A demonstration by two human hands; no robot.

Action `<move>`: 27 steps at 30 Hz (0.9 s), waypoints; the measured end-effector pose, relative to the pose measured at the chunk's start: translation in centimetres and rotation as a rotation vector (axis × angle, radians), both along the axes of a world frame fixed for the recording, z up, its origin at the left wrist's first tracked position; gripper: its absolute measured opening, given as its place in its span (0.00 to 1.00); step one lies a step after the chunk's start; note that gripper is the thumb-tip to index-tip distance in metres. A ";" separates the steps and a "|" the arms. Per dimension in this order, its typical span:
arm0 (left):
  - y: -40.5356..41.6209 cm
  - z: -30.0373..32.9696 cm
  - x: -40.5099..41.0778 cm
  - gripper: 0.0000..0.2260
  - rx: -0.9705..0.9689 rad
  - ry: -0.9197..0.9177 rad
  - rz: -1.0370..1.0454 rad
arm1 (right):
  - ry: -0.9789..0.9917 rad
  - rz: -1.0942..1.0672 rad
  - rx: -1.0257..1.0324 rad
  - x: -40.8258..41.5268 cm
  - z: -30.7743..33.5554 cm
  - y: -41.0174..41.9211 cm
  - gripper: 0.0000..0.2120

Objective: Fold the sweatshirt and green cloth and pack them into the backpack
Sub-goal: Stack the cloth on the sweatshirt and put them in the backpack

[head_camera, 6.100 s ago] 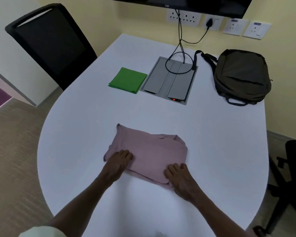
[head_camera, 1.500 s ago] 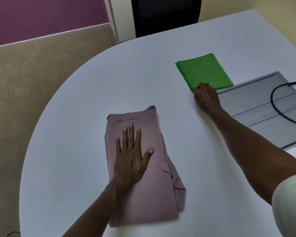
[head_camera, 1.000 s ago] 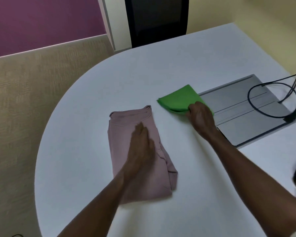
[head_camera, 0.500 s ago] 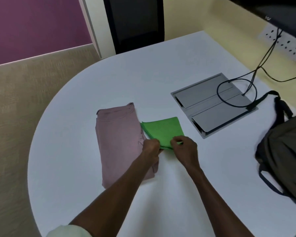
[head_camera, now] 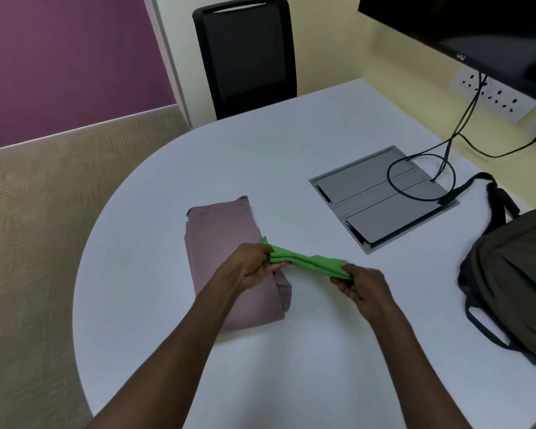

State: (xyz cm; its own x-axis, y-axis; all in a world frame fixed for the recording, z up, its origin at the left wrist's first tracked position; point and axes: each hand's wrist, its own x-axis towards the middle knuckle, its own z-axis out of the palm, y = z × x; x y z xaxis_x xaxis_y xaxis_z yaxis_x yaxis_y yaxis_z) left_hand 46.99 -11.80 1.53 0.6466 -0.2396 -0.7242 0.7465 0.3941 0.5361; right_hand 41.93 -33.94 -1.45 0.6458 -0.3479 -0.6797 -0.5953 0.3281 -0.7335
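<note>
Both hands pinch the folded bright green cloth, left hand and right hand at opposite ends, lifting it just above the folded dusty-pink sweatshirt, probably for stacking before packing the dark olive backpack well apart.

1. White desk with a round near end.
2. Folded pink sweatshirt flat on top.
3. Grey panel set in the top, black cable looped over it.
4. Dark backpack lying at the right edge.
</note>
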 end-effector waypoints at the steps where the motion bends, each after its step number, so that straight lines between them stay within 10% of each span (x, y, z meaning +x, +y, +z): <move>1: 0.8 0.8 0.2 0.14 -0.009 -0.005 -0.002 | -0.036 0.042 -0.014 0.5 1.5 0.2 0.06; 14: 12.1 6.8 3.3 0.17 0.239 -0.406 0.026 | -0.399 0.379 -0.123 7.9 8.6 8.5 0.08; 27: 15.2 -9.3 -5.4 0.08 0.618 -0.165 0.091 | 0.065 0.554 -0.263 2.2 -5.2 12.5 0.05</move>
State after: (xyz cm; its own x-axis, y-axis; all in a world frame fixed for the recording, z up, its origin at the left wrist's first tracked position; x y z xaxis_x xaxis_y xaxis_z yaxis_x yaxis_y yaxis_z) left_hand 41.63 3.40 -7.77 0.7593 0.2507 -0.6005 0.6130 0.0341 0.7893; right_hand 44.09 -21.41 -6.68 0.7387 -0.1336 -0.6606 -0.6716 -0.2295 -0.7045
